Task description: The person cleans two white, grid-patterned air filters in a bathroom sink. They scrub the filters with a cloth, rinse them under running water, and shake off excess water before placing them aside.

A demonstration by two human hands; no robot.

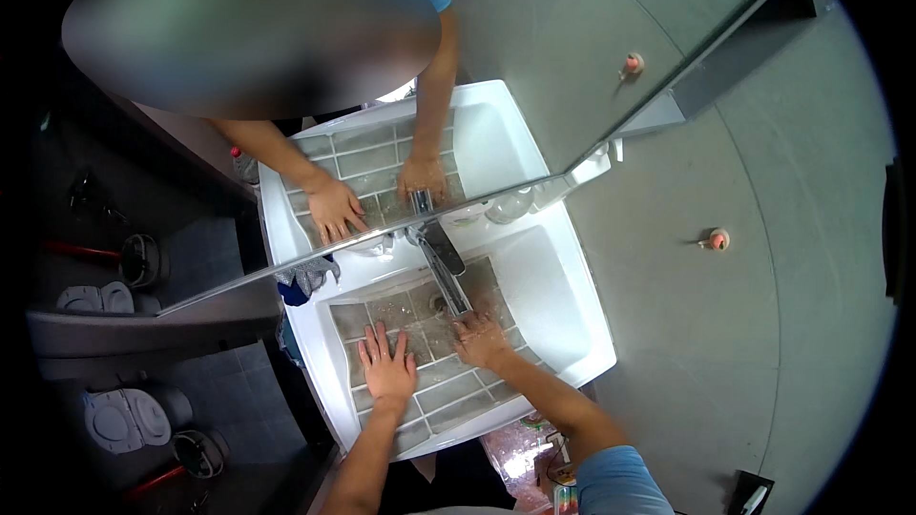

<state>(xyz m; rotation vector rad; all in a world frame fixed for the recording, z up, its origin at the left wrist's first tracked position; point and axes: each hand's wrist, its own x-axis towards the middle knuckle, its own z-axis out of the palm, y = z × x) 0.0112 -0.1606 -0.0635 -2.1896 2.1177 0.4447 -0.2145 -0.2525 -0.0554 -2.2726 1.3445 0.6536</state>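
A grey sheet [458, 386] with pale brick-pattern lines lies in a white washbasin [565, 286], its surface wet. My left hand [388, 366] rests flat on its left part, fingers spread, holding nothing. Under the spout of a chrome faucet [447, 279], my right hand [483, 340] touches the sheet with bent, slightly blurred fingers. Whether anything is in those fingers cannot be made out. A round drain fitting [438, 304] shows near the spout at the sheet's far side.
A mirror [401, 150] behind the basin reflects both arms and the sheet. A grey and blue cloth [304, 280] lies on the left rim. A clear container [509, 206] and a white dispenser [590, 168] stand at the back right. A toilet [129, 420] is at left.
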